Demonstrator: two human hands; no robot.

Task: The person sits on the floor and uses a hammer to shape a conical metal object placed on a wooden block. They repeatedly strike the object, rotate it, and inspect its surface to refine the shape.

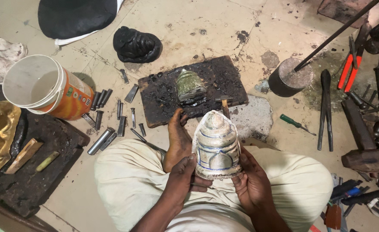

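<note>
Fingers of the left hand [184,178] and right hand [250,180] wrap the near sides of a dome-shaped, silvery embossed metal shell [216,146], held upright between them.

I sit on a stained, pale tiled floor [189,25]. Ahead of my foot lies a dark pitch-covered board [163,92]. Small steel punches [112,116] are scattered to its left, beside a tipped orange and white bucket [47,88]. A black lump [136,44] rests farther off. To my right sit a round metal block [289,77], a green-handled screwdriver [296,123], black tongs [325,107] and red-handled pliers [349,66].
</note>
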